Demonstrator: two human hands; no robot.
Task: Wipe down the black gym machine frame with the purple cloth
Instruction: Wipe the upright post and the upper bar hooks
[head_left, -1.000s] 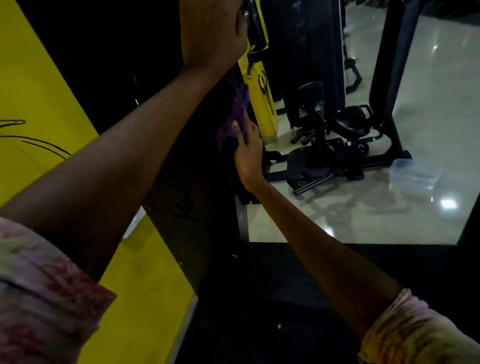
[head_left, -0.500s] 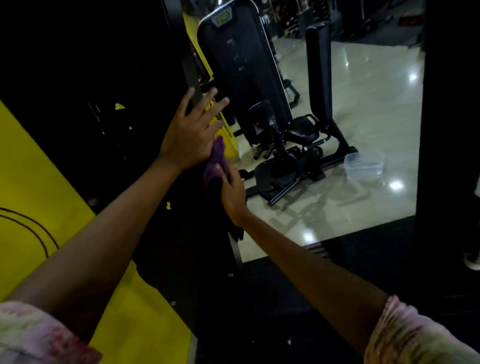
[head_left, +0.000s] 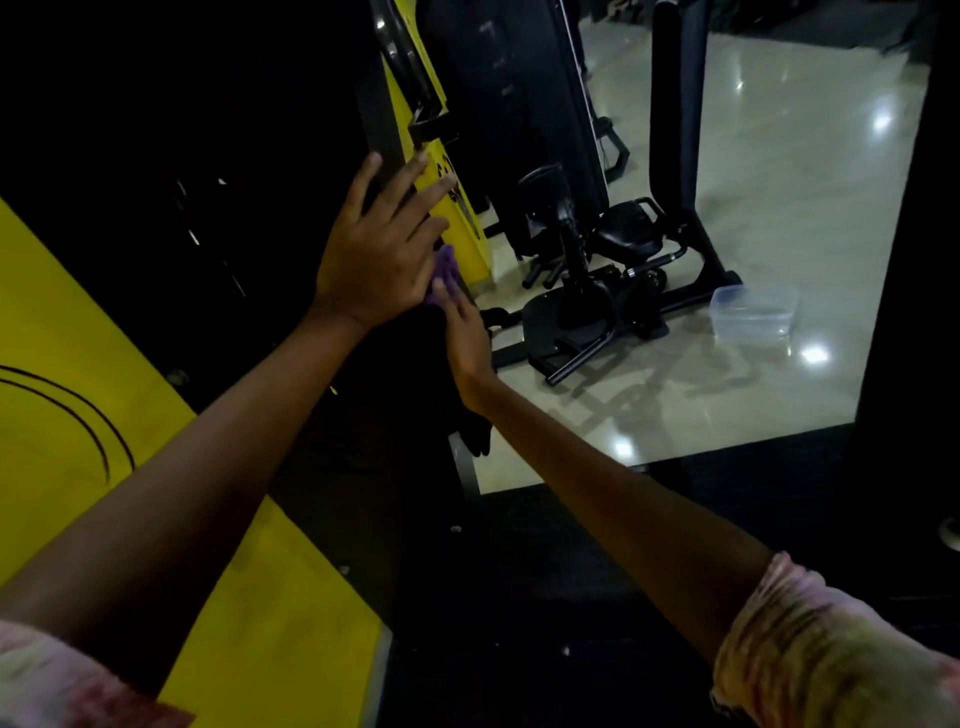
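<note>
The black gym machine frame (head_left: 395, 364) rises dark through the middle of the head view, with yellow panels on either side. My left hand (head_left: 376, 254) lies flat against the frame with its fingers spread and straight. Just below and to the right of it, my right hand (head_left: 465, 338) presses the purple cloth (head_left: 445, 267) onto the frame's edge. Only a small bunch of the cloth shows between the two hands; the rest is hidden behind them.
A yellow panel (head_left: 104, 415) with black lines fills the lower left. Another black machine with a seat and footplate (head_left: 571, 312) stands on the glossy pale floor to the right. A clear plastic tub (head_left: 753, 312) sits on that floor. A dark post (head_left: 909, 260) runs along the right edge.
My left hand came down from gripping high on the frame and now lies flat with spread fingers. My right hand stayed on the cloth, and my view shifted upward and outward.
</note>
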